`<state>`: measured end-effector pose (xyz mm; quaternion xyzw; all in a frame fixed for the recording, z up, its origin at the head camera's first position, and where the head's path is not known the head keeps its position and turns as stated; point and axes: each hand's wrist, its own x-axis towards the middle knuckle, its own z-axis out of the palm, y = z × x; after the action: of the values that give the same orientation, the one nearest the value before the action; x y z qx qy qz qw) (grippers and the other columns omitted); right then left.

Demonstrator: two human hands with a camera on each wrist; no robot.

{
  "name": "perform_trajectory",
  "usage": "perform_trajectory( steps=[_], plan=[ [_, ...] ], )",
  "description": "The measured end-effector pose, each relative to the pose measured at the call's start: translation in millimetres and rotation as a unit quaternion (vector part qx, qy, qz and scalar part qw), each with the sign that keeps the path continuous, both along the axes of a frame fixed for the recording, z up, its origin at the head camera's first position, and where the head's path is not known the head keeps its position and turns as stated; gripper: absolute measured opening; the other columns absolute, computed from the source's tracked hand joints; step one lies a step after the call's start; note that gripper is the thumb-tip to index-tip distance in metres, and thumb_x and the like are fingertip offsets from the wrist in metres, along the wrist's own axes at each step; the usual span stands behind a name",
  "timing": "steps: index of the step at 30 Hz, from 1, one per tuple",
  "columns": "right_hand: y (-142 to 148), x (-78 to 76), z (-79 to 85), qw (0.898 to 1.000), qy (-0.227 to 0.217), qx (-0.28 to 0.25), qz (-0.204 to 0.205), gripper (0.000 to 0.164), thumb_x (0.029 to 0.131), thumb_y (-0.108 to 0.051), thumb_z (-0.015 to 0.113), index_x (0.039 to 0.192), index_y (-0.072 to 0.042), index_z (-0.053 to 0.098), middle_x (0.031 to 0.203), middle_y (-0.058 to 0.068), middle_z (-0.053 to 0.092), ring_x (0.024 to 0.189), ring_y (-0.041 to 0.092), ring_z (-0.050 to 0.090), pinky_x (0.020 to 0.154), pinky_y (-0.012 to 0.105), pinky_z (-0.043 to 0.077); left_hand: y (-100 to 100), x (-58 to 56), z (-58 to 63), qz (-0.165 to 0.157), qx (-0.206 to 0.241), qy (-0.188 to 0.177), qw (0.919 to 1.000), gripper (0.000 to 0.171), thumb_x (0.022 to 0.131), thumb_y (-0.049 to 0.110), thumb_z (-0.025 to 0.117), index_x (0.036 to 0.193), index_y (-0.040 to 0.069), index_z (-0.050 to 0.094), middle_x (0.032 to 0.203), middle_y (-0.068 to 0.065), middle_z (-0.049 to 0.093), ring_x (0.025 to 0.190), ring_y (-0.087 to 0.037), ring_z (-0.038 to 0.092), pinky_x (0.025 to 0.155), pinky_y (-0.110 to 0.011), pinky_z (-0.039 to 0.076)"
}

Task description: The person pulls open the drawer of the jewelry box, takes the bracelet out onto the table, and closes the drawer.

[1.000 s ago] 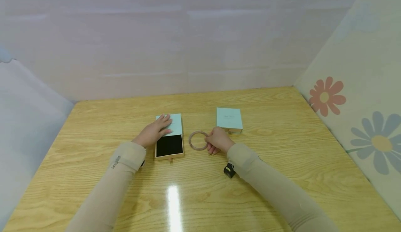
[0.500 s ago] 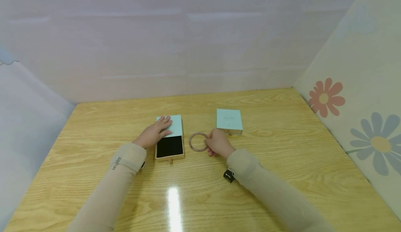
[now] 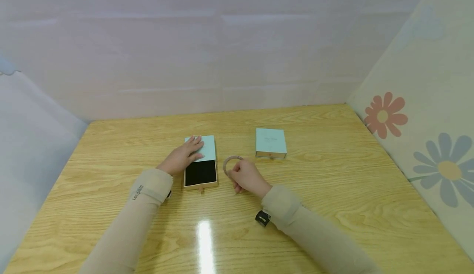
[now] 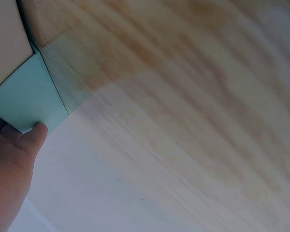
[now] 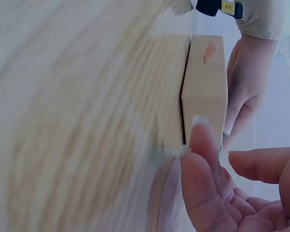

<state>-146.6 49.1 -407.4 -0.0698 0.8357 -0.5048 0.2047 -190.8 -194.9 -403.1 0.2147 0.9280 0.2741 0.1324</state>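
Observation:
My left hand [image 3: 181, 157] rests with spread fingers on the pale teal sleeve [image 3: 209, 147] of a small drawer-style gift box. Its drawer [image 3: 200, 172], lined in black and with a small pull tab at the front, is slid partway out toward me. In the left wrist view, the left thumb [image 4: 35, 137] lies against the teal sleeve [image 4: 34, 94]. A brownish bangle [image 3: 225, 165] lies right of the box. My right hand [image 3: 249, 176] is at its near right side, hiding part of it. In the right wrist view, fingertips meet the bangle [image 5: 170, 198] while the thumb [image 5: 261, 164] stands apart.
A second teal box [image 3: 271, 141], closed, sits behind and to the right of the bangle. All lie on a wood-grain table [image 3: 326, 159]. A pale cloth backdrop [image 3: 222, 52] rises behind, with a flower-printed one [image 3: 426, 142] at right.
My right hand has moved left and toward me along the bangle, from its right side to its near edge. The bangle and the left hand stay in place.

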Motion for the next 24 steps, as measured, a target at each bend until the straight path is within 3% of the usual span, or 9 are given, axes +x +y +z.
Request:
perform_trajectory(
  steps=[7, 24],
  plan=[
    [-10, 7.0, 2.5, 0.999, -0.023, -0.036, 0.017, 0.030, 0.100, -0.008, 0.055, 0.077, 0.011, 0.062, 0.053, 0.010, 0.057, 0.040, 0.012, 0.056, 0.043, 0.026, 0.052, 1, 0.0, -0.1, 0.003, 0.003, -0.001, 1.0000, 0.058, 0.104, 0.027, 0.049, 0.151, 0.000, 0.029, 0.159, -0.017, 0.016, 0.147, -0.034, 0.004, 0.116, -0.054, 0.012],
    [-25, 19.4, 6.5, 0.997, -0.050, -0.047, 0.029, 0.029, 0.100, -0.008, 0.054, 0.080, 0.008, 0.067, 0.054, 0.006, 0.057, 0.042, 0.013, 0.059, 0.045, 0.027, 0.054, -1, 0.5, 0.2, 0.010, 0.005, -0.006, 0.9999, 0.059, 0.103, 0.028, 0.050, 0.151, 0.001, 0.029, 0.160, -0.015, 0.016, 0.147, -0.033, 0.003, 0.116, -0.055, 0.011]
  ],
)
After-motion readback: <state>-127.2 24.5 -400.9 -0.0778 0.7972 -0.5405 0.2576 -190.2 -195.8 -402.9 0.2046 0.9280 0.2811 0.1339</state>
